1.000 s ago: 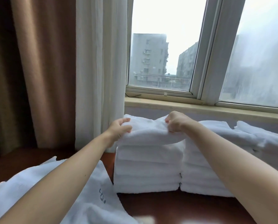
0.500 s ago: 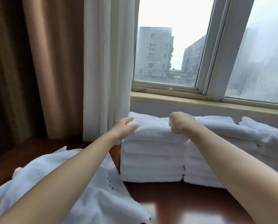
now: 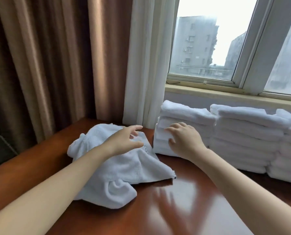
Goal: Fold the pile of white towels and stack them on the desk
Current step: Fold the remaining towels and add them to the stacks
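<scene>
Near to far. Lower centre: polished desk, with a blurred reflection of a hand in it. Centre-left: the loose towel lay crumpled and unfolded on the desk, a dark mark near its right edge. I counted one heap and couldn't tell if it was one towel or more. Left hand was over the heap's far side, fingers spread and straight, holding nothing; I couldn't confirm contact with the cloth. Right hand sat against the front face of the left stack, fingers extended, pressing, not gripping. Change: a second before, both hands were up on that stack's top towel, the right one curled on it. By this frame both had come off it; the left had swung to the heap and the right had dropped to the stack's front. My read: that towel was placed, the right hand was squaring the stack, and the heap was next. Counts: two hands. Three folded stacks in a row under the window: left stack, middle stack, and right stack, which was cut by the frame's right edge. Left stack had roughly five or six layers; the hand covered part, so not exact. Upper left: one brown curtain, one white sheer beside it. Upper right: window.
</scene>
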Available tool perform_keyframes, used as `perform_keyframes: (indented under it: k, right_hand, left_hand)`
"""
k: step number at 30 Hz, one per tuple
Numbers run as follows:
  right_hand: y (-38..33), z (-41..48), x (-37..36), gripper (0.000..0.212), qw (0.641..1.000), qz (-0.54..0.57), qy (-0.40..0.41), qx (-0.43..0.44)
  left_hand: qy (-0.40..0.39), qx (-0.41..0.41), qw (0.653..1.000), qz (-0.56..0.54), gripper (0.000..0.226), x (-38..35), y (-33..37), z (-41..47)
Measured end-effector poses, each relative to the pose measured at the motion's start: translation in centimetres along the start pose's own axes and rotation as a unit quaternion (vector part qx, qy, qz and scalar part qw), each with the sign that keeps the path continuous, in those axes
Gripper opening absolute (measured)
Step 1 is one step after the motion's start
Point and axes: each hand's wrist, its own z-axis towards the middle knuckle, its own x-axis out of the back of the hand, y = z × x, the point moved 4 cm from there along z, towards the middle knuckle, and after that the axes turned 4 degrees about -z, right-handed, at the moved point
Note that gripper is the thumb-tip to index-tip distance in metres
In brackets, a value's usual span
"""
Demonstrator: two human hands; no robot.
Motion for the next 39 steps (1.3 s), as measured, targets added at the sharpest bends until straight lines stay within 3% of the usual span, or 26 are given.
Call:
perform_keyframes:
  k: [5, 10, 20, 32, 39]
  right_hand:
    - [-5.4, -3.5, -3.4, 0.056, 0.990, 0.073, -0.077, 0.094]
    - [-9.1, -5.5, -7.3, 0.068, 0.973, 0.100, -0.185, 0.097]
    - [-13.0, -3.9, -10.2, 0.065, 0.975, 0.119, -0.151, 0.109]
    - [-18.4, 4.8, -13.0, 0.052, 0.984, 0.100, -0.087, 0.121]
    - [-19.1, 8.0, -13.9, 0.049, 0.981, 0.088, -0.119, 0.124]
  left_hand:
    - [-0.010, 0.029, 0.965, 0.261, 0.087, -1.4, -3.4, -6.2]
    - [-0.018, 0.064, 0.934, 0.352, 0.084, -2.3, -6.3, -8.9]
    - [-0.029, 0.076, 0.936, 0.344, 0.078, 0.4, -11.0, -8.7]
    - [-0.028, 0.111, 0.942, 0.316, 0.084, 6.8, -17.8, -4.4]
    - [-0.069, 0.123, 0.939, 0.314, 0.074, 8.1, -19.1, -2.0]
